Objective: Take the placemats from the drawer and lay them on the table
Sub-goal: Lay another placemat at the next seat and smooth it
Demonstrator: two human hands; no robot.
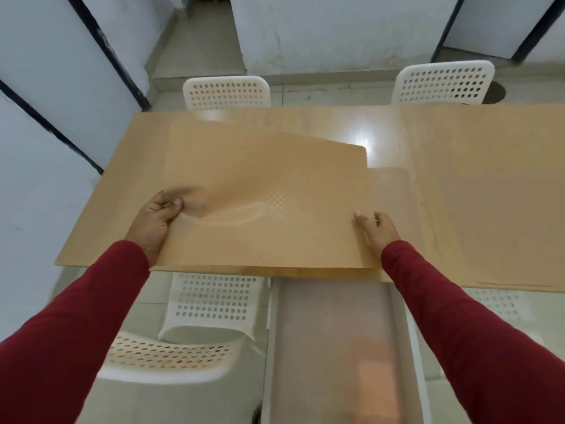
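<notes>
My left hand (159,215) pinched the translucent placemat (266,194) at its left edge; my right hand (377,226) lay open, fingers flat on its right edge. Mat rippled, not yet flat on the table (458,179). Drawer (333,347) open below, contents blurry, couldn't tell what remained.

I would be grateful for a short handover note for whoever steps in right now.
Left hand: pinching the left edge of the placemat.
Right hand: open, fingers resting flat on the placemat's right edge.
The placemat is over the table, rippled in the middle, its near edge overhanging the table's edge.
Drawer: open below the table edge; contents too blurred to tell.
Done: one placemat out.
Left: flatten it, square it, check the drawer for more.
</notes>
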